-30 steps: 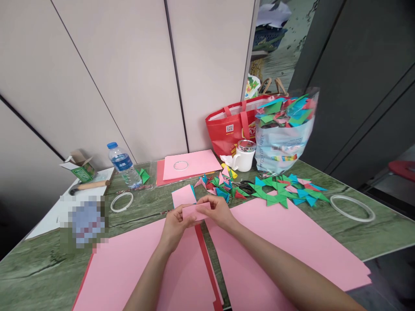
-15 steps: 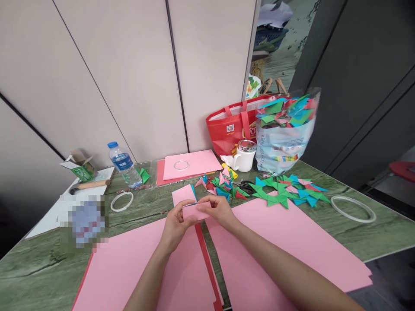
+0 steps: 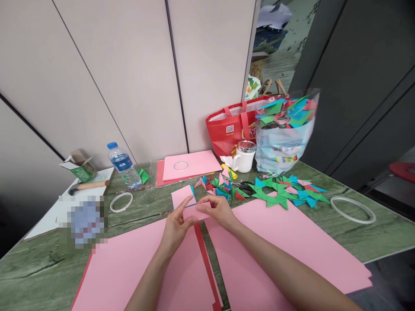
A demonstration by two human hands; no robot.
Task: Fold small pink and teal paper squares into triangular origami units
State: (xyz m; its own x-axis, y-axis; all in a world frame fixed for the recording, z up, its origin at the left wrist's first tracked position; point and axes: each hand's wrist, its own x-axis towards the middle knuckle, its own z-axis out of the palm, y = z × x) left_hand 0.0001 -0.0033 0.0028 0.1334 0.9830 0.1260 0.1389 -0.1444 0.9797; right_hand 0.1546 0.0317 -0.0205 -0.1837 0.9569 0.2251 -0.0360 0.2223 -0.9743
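One pink paper (image 3: 192, 212) bridges right fingers (image 3: 211, 200) and left hand (image 3: 177, 223).

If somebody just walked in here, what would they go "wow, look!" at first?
Probably the clear plastic bag stuffed with colourful folded paper pieces, standing at the back right of the table, beside a red shopping bag. Next might come the big pink sheets spread across the front. In the middle, the right hand pinches a small pink paper, with the left hand at its left edge.
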